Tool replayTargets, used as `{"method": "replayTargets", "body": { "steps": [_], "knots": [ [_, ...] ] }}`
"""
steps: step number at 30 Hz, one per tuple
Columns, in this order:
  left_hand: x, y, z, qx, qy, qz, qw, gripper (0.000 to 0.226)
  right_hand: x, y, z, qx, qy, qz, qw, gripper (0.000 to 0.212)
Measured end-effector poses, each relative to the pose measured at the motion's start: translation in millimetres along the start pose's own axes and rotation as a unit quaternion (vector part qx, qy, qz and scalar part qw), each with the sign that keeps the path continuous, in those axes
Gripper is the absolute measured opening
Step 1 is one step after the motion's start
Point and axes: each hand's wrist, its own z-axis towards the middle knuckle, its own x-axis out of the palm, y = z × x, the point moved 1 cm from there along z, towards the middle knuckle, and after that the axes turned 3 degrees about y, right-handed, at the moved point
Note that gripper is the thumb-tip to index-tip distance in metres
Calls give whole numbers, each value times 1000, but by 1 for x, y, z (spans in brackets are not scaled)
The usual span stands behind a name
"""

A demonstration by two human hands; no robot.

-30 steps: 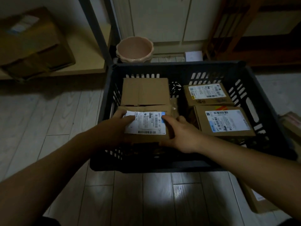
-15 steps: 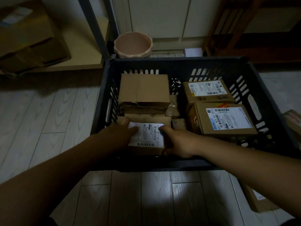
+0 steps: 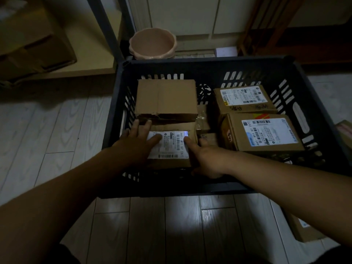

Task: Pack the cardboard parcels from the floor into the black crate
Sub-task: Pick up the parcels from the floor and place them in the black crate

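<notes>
A black slotted crate (image 3: 205, 62) stands on the floor in front of me. Both hands hold a small cardboard parcel with a white label (image 3: 172, 144) low in its near left corner. My left hand (image 3: 137, 141) grips the parcel's left side, fingers over the far edge and thumb on the label. My right hand (image 3: 206, 155) grips its right side, thumb on the label. Behind it lies a plain brown parcel (image 3: 166, 98). Two labelled parcels (image 3: 242, 98) (image 3: 264, 132) fill the crate's right half. Small pieces sit wedged in the middle gap.
A pink round pot (image 3: 152, 43) stands behind the crate beside a dark metal post (image 3: 105, 25). A large cardboard box (image 3: 32, 40) rests on a low shelf at the far left. Another parcel (image 3: 304, 230) lies on the wood floor at the right, under my forearm.
The labelled parcel has gone down from above the crate's near rim into the near left corner. My left fingers have slid further over its far edge.
</notes>
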Motion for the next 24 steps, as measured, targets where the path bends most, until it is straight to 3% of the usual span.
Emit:
{"method": "replayTargets", "body": {
  "steps": [4,9,16,24],
  "knots": [
    [3,-4,3,15,-10,21,1000,94,-8,2,-7,-34,-47,19,998,83],
    [1,1,-4,44,83,-19,995,100,-10,1,-16,-61,-33,3,998,63],
    [18,1,18,66,118,-53,989,94,4,0,-1,-37,57,-25,997,68],
    [16,3,17,52,138,-64,987,90,3,-4,2,-22,56,-8,998,72]
  ]
}}
